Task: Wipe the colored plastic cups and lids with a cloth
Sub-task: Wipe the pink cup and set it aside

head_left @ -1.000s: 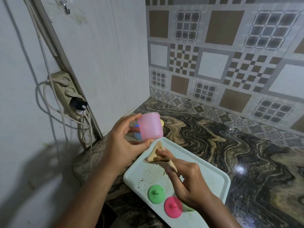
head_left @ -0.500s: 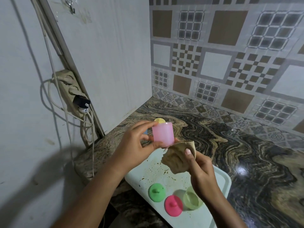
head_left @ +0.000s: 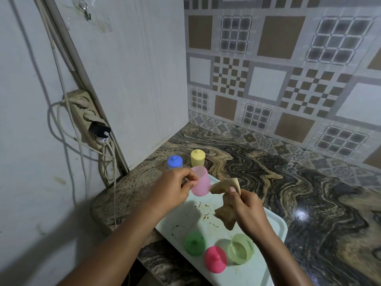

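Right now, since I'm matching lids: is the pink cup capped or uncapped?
Uncapped. The pink cup, gripped by the left hand, carries no lid; the pink lid lies apart on the tray.

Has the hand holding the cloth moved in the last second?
Yes. The right hand, gripping the cloth, moved farther from the person over the tray: it earlier hid the light green cup beside the pink lid, which now shows.

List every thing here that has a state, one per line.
pink cup, lidless, gripped in left hand, above the tray.
cloth, crumpled, pinched in right hand, tip at the pink cup.
green cup, lidless, upright on tray.
green lid, off, knob up on tray.
pink lid, off, knob up on tray.
blue cup, lidded, on counter.
yellow cup, lidded, on counter.
tray, stained.
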